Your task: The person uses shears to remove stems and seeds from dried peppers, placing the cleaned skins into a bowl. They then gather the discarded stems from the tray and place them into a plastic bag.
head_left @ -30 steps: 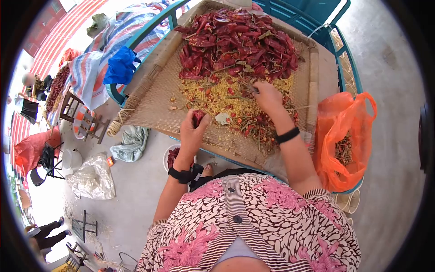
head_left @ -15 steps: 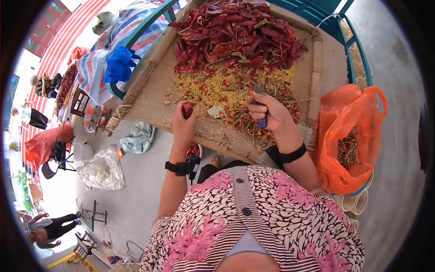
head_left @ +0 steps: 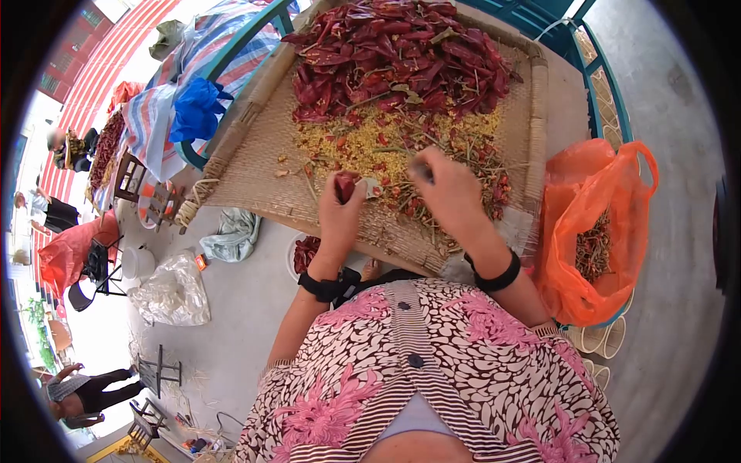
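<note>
My left hand (head_left: 340, 220) is closed round a dark red dried chili (head_left: 344, 184) above the near edge of a woven tray (head_left: 258, 174). To its right, my right hand (head_left: 450, 189) is closed and slightly blurred, with something dark at its fingertips that I take for the scissors (head_left: 422, 171). A heap of red dried chilies (head_left: 394, 58) covers the tray's far part. Yellow seeds (head_left: 351, 150) and cut stems (head_left: 486, 174) lie between the heap and my hands.
An orange plastic bag (head_left: 552, 262) with stems in it hangs at the right. Below the tray's left side stands a bowl of red chili pieces (head_left: 306, 253). Blue metal rails (head_left: 251, 42) frame the tray. Several people are at the far left, one standing (head_left: 100, 392).
My left hand has moved right with the chili. My right hand has turned and shifted slightly, and the blue scissor handle is now hidden. More of the bowl shows.
</note>
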A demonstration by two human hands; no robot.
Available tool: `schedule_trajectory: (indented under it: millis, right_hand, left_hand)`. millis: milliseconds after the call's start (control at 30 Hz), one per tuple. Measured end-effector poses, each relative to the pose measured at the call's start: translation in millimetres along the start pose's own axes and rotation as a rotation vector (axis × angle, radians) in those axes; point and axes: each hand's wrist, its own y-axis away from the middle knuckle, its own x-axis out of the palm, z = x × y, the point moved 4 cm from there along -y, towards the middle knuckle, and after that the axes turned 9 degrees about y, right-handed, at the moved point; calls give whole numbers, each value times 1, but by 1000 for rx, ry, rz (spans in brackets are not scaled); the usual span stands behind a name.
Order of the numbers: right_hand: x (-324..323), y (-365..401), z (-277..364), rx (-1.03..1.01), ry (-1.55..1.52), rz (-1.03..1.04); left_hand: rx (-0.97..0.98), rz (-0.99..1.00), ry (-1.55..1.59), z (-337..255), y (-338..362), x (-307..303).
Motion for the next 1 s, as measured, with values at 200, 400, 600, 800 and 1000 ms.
schedule_trajectory:
  millis: [200, 400, 600, 800, 1000]
  right_hand:
    - [-2, -58, 2, -60, 320, -135]
    - [60, -116, 5, -24, 433, 115]
    - [46, -113, -29, -13, -69, 4]
    - [22, -71, -8, 97, -678, 267]
    - [37, -53, 1, -41, -661, 292]
  left_hand:
    - [-70, 8, 66, 6, -3, -6]
    - [-66, 40, 50, 2, -2, -6]
    - [-84, 50, 76, 3, 0, -9]
    - [-103, 115, 145, 6, -2, -7]
    - [-136, 61, 288, -2, -1, -8]
